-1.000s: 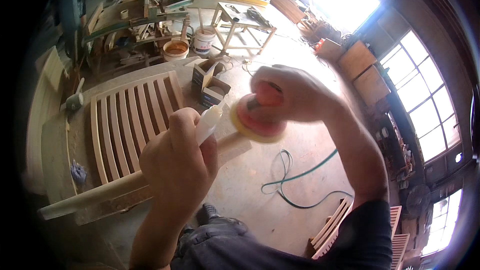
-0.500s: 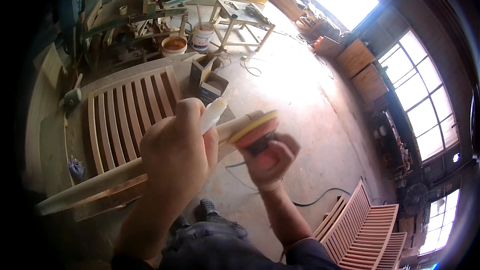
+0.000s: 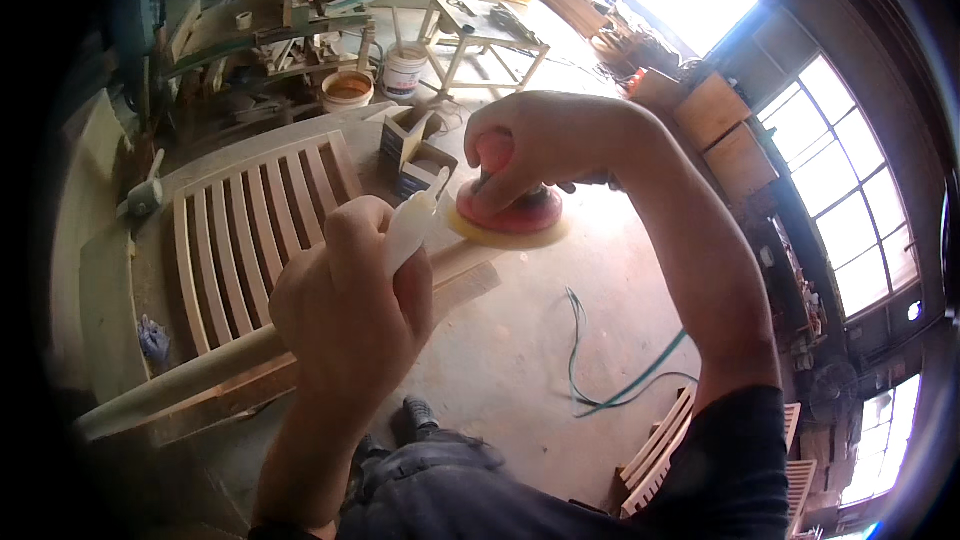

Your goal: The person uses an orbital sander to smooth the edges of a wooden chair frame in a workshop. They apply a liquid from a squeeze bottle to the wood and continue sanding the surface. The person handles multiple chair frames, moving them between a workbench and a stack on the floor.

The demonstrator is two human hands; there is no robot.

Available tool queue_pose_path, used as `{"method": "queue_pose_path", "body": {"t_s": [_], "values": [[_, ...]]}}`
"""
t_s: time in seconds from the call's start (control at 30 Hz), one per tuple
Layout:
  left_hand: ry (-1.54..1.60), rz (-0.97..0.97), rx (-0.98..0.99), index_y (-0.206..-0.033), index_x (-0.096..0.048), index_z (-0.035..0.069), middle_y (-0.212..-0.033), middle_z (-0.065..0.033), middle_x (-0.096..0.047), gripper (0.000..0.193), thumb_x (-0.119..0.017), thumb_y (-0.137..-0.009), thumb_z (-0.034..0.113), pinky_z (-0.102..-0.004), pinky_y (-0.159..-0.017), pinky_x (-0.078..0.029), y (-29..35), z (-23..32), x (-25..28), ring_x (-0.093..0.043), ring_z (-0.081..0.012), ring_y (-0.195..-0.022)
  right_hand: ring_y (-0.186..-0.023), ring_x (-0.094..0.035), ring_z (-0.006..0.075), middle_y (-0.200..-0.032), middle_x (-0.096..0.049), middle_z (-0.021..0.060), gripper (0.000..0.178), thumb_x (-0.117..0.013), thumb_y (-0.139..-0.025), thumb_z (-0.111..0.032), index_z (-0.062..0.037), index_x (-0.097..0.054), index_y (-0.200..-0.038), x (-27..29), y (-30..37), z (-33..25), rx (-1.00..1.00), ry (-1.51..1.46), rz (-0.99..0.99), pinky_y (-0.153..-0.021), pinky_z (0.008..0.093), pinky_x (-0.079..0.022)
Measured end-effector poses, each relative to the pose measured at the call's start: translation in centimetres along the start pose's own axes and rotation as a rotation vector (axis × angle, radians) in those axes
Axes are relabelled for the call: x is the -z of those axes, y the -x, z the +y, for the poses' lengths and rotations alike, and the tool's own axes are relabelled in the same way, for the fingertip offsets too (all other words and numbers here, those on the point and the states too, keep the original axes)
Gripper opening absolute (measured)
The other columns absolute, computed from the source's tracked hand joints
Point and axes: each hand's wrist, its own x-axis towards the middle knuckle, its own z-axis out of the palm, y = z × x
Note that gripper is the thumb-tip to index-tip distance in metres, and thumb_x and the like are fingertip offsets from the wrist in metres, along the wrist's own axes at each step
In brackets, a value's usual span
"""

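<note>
My left hand (image 3: 345,295) is closed round a white squeeze bottle with a narrow nozzle (image 3: 408,232) that points up and away from me. The same hand lies against a long pale wooden rail (image 3: 190,380), which runs from the lower left to beyond my fist; its palm-side grip is hidden. My right hand (image 3: 550,145) grips a red disc sander (image 3: 515,215) from above. The sander's yellow pad rests on or just over the rail's far end; the exact contact is hard to see.
A slatted wooden panel (image 3: 255,230) lies on the bench at left, near a mallet (image 3: 145,190). Open cardboard boxes (image 3: 410,155) stand beyond. A green hose (image 3: 640,380) trails over the floor (image 3: 480,370). Slatted benches (image 3: 660,450) stand at lower right.
My right hand has swung up and over with the sander, its pad turning from tilted sideways to facing down at the rail's end. My left hand has barely moved.
</note>
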Motion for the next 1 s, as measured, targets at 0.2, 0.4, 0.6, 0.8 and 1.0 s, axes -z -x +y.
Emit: {"method": "queue_pose_path", "body": {"t_s": [0.2,0.4,0.6,0.8,1.0], "values": [[-0.087,0.031,-0.003,-0.111,-0.057,0.007,-0.069,-0.0071,-0.06,0.025,-0.074,-0.099,0.021,-0.042,-0.049,-0.052,0.0,-0.1,-0.2,-0.066,-0.0293,-0.052,-0.071,-0.068,0.015,-0.098,-0.075,0.0059,0.061,-0.092,-0.082,-0.05,-0.0096,-0.075,-0.125,0.4,-6.9,1.7,0.019,0.043,-0.411,-0.059,0.0299,-0.055],[-0.082,0.023,0.04,-0.112,-0.057,0.007,-0.073,-0.0087,-0.063,0.023,-0.071,-0.102,0.022,-0.0418,-0.05,-0.054,-0.2,0.5,-0.1,-0.068,-0.0299,-0.055,-0.075,-0.069,0.0146,-0.101,-0.076,0.0042,0.058,-0.091,-0.084,-0.047,-0.0111,-0.076,-0.126,-0.9,-9.9,2.5,0.051,-0.017,-0.571,-0.063,0.0302,-0.057],[-0.06,0.001,0.091,-0.113,-0.057,0.007,-0.069,-0.0096,-0.062,0.023,-0.072,-0.1,0.019,-0.0434,-0.053,-0.055,0.0,0.6,0.0,-0.07,-0.0324,-0.058,-0.084,-0.071,0.0173,-0.108,-0.075,0.0065,0.055,-0.092,-0.084,-0.046,-0.0136,-0.075,-0.126,0.2,-3.0,0.2,0.092,0.003,-0.23,-0.07,0.0333,-0.058],[0.04,-0.092,0.084,-0.114,-0.057,0.006,-0.072,-0.0121,-0.066,0.024,-0.072,-0.099,0.017,-0.0471,-0.058,-0.056,-0.5,0.9,0.4,-0.072,-0.035,-0.064,-0.098,-0.074,0.0356,-0.109,-0.072,0.0139,0.052,-0.092,-0.081,-0.045,-0.0155,-0.071,-0.118,-5.4,5.5,2.2,0.271,0.172,0.588,-0.087,0.0459,-0.059],[0.109,-0.163,0.079,-0.115,-0.058,0.006,-0.074,-0.0134,-0.068,0.025,-0.073,-0.098,0.017,-0.0489,-0.06,-0.056,-0.4,1.3,0.5,-0.073,-0.0368,-0.067,-0.097,-0.074,0.0316,-0.114,-0.067,0.0116,0.063,-0.102,-0.072,-0.038,-0.0157,-0.066,-0.118,-17.9,7.7,2.5,0.176,0.094,1.279,-0.077,0.0426,-0.063]]}}
